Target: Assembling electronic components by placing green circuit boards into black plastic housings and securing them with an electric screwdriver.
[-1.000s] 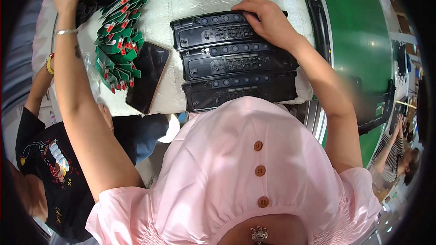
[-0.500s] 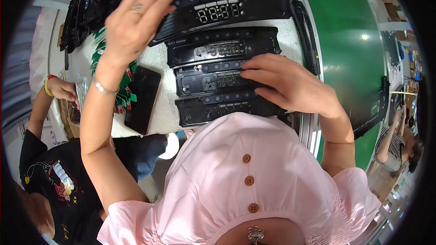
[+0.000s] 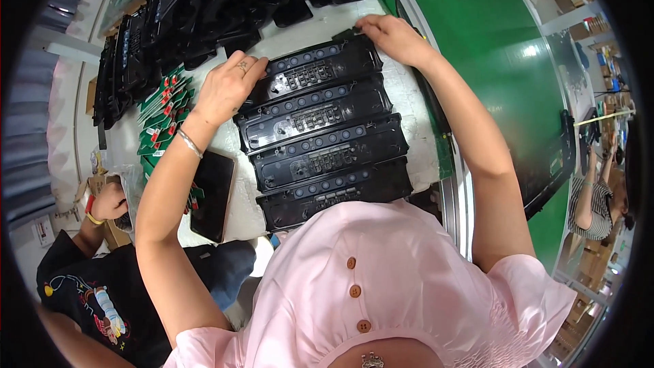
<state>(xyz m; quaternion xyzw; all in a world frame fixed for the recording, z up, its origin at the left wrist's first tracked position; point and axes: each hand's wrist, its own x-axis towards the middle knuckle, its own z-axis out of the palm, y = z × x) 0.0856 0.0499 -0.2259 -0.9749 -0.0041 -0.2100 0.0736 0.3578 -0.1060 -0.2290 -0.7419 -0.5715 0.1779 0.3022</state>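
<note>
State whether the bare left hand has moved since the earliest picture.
Yes, rightward: the bare left hand was left of the resting heap of green-and-red cards and is now right of it.

One head-worn fisheye — close above — looks down over the worktable (image 3: 417,143).

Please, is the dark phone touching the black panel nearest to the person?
Apart: the head view shows white tabletop between phone and black panel.

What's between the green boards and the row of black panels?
In the head view, a dark smartphone lies between them; the left forearm crosses there too.
</note>
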